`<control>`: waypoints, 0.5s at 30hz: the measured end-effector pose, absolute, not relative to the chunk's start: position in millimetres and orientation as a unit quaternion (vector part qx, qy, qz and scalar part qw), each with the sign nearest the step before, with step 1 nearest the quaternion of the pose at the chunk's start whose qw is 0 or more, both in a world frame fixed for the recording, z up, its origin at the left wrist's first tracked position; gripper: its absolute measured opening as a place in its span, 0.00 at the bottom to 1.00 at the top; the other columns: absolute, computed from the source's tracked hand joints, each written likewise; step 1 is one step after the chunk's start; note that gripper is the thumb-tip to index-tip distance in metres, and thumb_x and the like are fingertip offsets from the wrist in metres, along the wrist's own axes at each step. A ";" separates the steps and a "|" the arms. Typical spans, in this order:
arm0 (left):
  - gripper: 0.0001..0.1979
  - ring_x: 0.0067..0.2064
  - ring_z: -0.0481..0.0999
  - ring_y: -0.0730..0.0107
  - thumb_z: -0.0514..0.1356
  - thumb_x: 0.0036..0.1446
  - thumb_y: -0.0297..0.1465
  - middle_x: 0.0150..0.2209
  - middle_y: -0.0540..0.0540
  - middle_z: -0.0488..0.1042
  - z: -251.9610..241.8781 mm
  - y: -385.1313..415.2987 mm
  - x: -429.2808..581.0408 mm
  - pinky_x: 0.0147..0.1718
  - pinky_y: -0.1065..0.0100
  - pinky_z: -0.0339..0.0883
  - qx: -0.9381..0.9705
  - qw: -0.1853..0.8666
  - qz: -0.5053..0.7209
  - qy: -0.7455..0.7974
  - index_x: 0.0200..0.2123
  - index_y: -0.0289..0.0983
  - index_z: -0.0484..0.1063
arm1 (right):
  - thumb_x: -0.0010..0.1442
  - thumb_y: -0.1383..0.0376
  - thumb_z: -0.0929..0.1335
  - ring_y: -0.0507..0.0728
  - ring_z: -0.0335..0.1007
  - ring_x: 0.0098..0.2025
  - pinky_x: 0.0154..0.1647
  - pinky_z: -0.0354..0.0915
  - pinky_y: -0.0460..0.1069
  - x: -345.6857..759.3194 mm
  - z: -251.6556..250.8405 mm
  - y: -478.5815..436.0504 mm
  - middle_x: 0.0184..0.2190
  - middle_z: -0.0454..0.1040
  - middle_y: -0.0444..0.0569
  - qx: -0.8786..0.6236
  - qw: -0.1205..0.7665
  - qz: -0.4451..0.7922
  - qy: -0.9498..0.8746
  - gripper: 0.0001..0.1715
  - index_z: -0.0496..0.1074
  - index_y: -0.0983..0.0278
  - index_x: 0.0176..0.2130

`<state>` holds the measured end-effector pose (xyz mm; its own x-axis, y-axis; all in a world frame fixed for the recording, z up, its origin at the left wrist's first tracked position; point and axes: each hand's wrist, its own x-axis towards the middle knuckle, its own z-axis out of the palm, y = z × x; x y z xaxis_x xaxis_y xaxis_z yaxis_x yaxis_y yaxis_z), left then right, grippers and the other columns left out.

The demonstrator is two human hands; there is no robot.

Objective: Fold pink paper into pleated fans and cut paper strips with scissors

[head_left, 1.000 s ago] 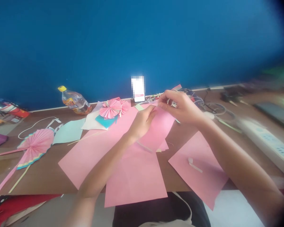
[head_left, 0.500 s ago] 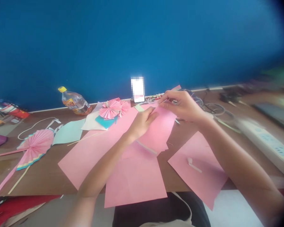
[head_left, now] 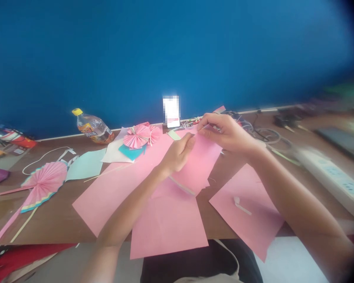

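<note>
Over the middle of the table, my left hand [head_left: 178, 152] is closed on a sheet of pink paper [head_left: 201, 167], thumb on top. My right hand [head_left: 224, 131] pinches the same sheet at its upper edge, close by the left thumb. Its lower edge shows a pale strip, and more pink sheets [head_left: 169, 224] lie beneath. What exactly sits between the fingertips is too small to make out. To the right, another pink sheet [head_left: 244, 232] bears a small white paper scrap [head_left: 242, 206].
Pink pleated paper fans [head_left: 137, 136] and a larger fan [head_left: 45, 181] lie to the left. A tilted plastic bottle [head_left: 94, 127] and a lit phone [head_left: 171, 112] stand by the blue wall. Cables [head_left: 271, 135] and a power strip [head_left: 330, 177] occupy the right side.
My left hand has shifted slightly toward the right fingertips, and the held pink sheet has tilted a little to the right. Everything else stays in place.
</note>
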<state>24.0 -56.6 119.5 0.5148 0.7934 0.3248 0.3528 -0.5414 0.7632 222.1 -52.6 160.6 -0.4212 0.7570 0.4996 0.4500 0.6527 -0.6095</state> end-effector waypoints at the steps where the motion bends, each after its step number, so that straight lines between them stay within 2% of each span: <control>1: 0.21 0.25 0.61 0.71 0.41 0.68 0.47 0.23 0.52 0.58 120.3 -57.2 23.9 0.27 0.68 0.52 0.806 0.328 0.343 0.354 0.33 0.39 0.59 | 0.63 0.63 0.65 0.57 0.67 0.37 0.35 0.59 0.51 222.2 160.9 -52.3 0.35 0.75 0.49 -0.362 0.388 0.196 -0.825 0.07 0.72 0.62 0.37; 5: 0.21 0.27 0.62 0.70 0.42 0.69 0.47 0.25 0.51 0.60 121.9 -58.9 23.4 0.29 0.67 0.54 0.802 0.341 0.345 0.349 0.34 0.38 0.61 | 0.63 0.64 0.64 0.56 0.68 0.36 0.36 0.60 0.51 222.3 161.7 -51.8 0.36 0.75 0.49 -0.334 0.377 0.201 -0.840 0.07 0.71 0.62 0.38; 8: 0.21 0.25 0.60 0.72 0.41 0.69 0.46 0.24 0.52 0.58 120.9 -59.0 23.7 0.27 0.68 0.52 0.808 0.327 0.338 0.355 0.35 0.38 0.60 | 0.64 0.63 0.64 0.56 0.68 0.36 0.36 0.60 0.50 221.5 162.5 -52.9 0.37 0.75 0.49 -0.335 0.374 0.201 -0.841 0.08 0.72 0.63 0.39; 15: 0.17 0.22 0.59 0.72 0.41 0.70 0.42 0.22 0.54 0.57 119.8 -59.1 26.6 0.26 0.68 0.48 0.826 0.277 0.306 0.384 0.35 0.39 0.59 | 0.63 0.59 0.66 0.54 0.66 0.31 0.31 0.56 0.49 219.4 163.7 -56.1 0.33 0.76 0.48 -0.383 0.359 0.190 -0.829 0.11 0.75 0.63 0.38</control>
